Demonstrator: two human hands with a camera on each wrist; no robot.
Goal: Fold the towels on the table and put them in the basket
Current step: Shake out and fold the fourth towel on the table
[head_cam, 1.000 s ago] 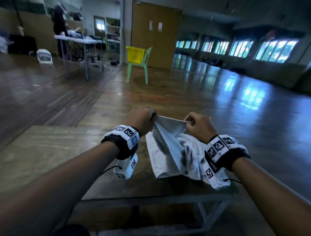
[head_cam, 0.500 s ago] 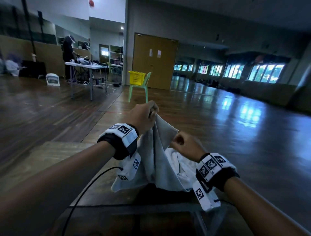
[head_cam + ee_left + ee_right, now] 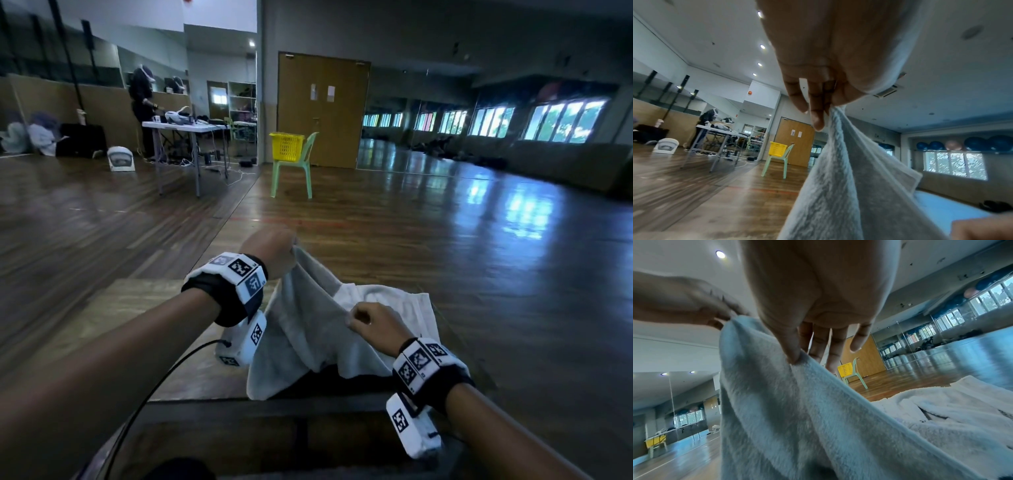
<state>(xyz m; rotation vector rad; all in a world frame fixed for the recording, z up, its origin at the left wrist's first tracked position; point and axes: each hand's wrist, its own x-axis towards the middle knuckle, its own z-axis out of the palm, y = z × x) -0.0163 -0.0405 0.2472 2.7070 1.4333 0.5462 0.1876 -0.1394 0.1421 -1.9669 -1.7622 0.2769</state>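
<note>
Towel (image 3: 308, 329) hangs off the surface (image 3: 144, 308) from the left hand (image 3: 270, 251) grip, right hand (image 3: 371, 327) pinching its edge lower, so I'd find matching corners and pull taut before folding.

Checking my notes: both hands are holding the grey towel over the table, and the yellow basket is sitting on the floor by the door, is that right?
Not quite. The yellow basket sits on the seat of the green chair, not on the floor; the head view shows it. The rest holds: left hand and right hand both hold the grey towel over the table.
</note>
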